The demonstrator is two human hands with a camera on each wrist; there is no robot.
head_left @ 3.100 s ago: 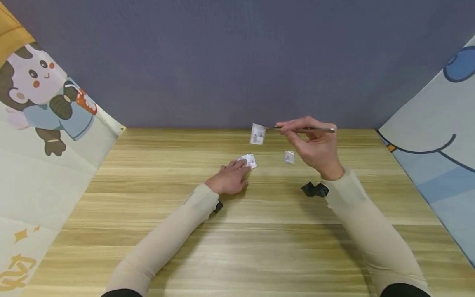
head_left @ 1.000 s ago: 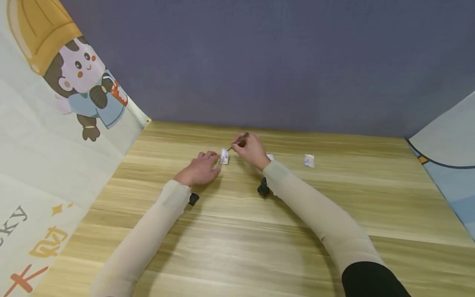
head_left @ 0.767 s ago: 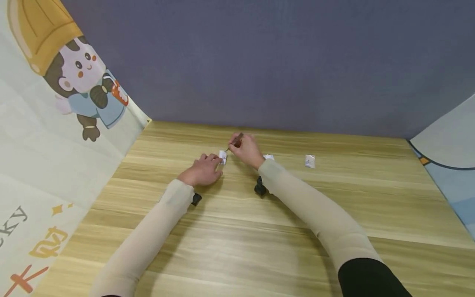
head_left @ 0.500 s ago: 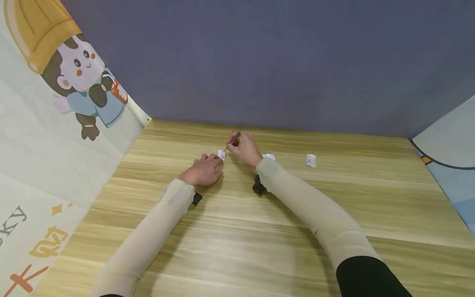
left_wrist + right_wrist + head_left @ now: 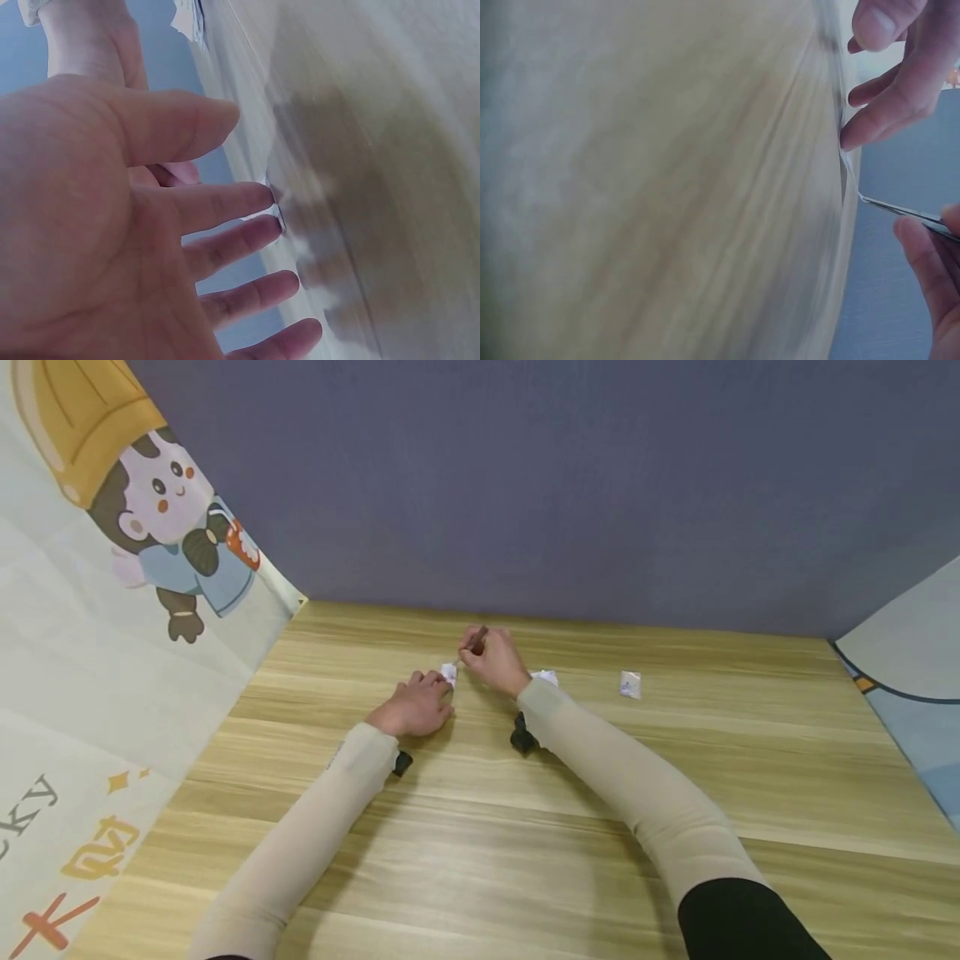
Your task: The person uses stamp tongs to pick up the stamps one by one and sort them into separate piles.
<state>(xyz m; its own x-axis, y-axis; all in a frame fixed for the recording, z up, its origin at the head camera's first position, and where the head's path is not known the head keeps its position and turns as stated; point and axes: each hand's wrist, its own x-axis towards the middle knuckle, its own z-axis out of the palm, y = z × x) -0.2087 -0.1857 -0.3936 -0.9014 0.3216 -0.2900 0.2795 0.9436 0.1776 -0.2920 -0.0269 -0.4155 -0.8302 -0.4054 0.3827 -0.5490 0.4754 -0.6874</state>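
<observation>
My right hand (image 5: 498, 662) pinches a pair of tweezers (image 5: 904, 208) between thumb and fingers. The tweezers' tips meet the raised edge of a small, flat white printed packet (image 5: 448, 671) lying on the wooden table. My left hand (image 5: 420, 703) rests its fingertips on the near part of this packet, covering much of it. In the left wrist view the fingers (image 5: 225, 202) are straight and spread, index and middle fingertips on the packet, thumb held apart. Behind the right wrist, a few similar white packets (image 5: 550, 677) lie overlapped, partly hidden.
A single small packet (image 5: 631, 685) lies farther right on the wooden table (image 5: 480, 860). A dark blue-grey wall panel (image 5: 525, 485) rises at the table's back edge. Printed cartoon sheets (image 5: 67, 635) border the left and right sides.
My right hand has brought the packet in the tweezers leftward and down onto the table. The left hand has left the packet pile and now presses this packet. The head view has shifted.
</observation>
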